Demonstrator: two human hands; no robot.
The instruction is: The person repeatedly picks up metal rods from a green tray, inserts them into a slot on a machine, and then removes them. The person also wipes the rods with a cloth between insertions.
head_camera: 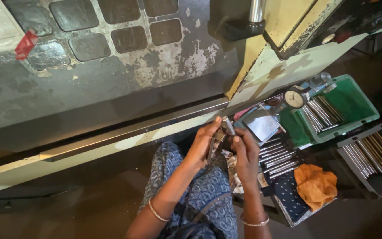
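Cylinder (228,125) between both hands — fingertip-held

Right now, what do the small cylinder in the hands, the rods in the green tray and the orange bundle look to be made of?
The small shiny cylinder, pinched between the left hand and right hand, looks like polished metal: bright glints. The thin grey rods in the green tray seem bare steel, with a dull sheen; the tray itself looks like plastic. The crumpled orange bundle appears to be cloth, soft and folded.
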